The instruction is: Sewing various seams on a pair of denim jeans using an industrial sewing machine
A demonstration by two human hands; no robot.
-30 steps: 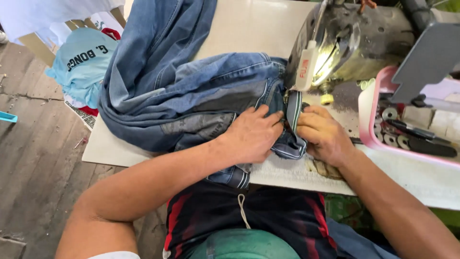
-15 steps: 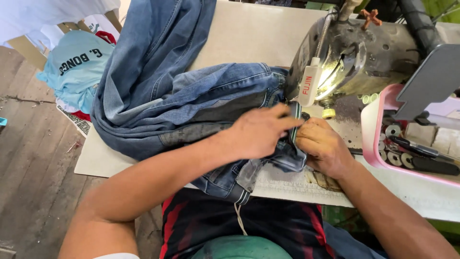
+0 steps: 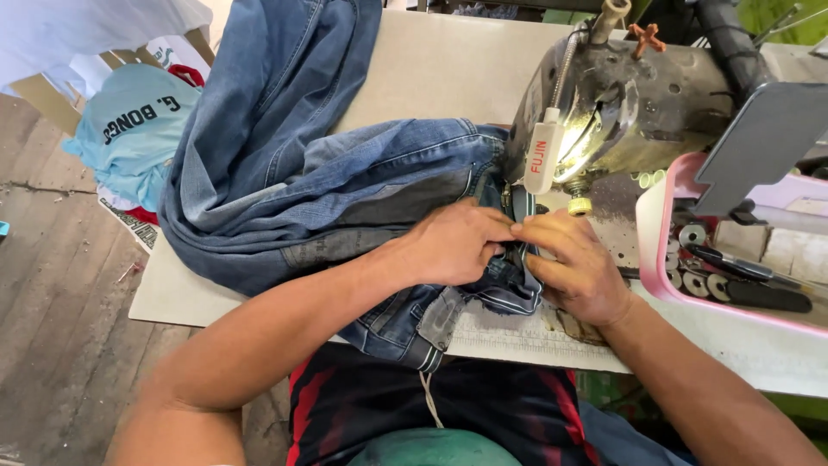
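Where the jeans [image 3: 328, 190] bunch up in front of the sewing machine [image 3: 621, 112], both hands meet on the cloth. The left hand [image 3: 453, 246] lies palm down on the folded denim, fingers curled and pressing a narrow strip of it toward the needle area. The right hand [image 3: 578, 263] sits just beside it, its fingertips touching the left hand's and pinching the same strip, thumb side toward the machine. Whether the needle itself touches the cloth cannot be told; the hands hide that spot.

The jeans lie across the table [image 3: 448, 60], one leg running up and away to the far edge, the rest heaped left of the machine, with a corner hanging over the near edge toward the person's lap. A white lamp [image 3: 542, 155] hangs on the machine's front, lit area beside it. To the right, touching the machine's base, stands a pink tray [image 3: 660, 259] holding bobbins [image 3: 690, 235] and dark scissors [image 3: 742, 267]. On the wooden floor [image 3: 52, 328] to the left, well apart from the hands, lies a light blue shirt [image 3: 129, 129].
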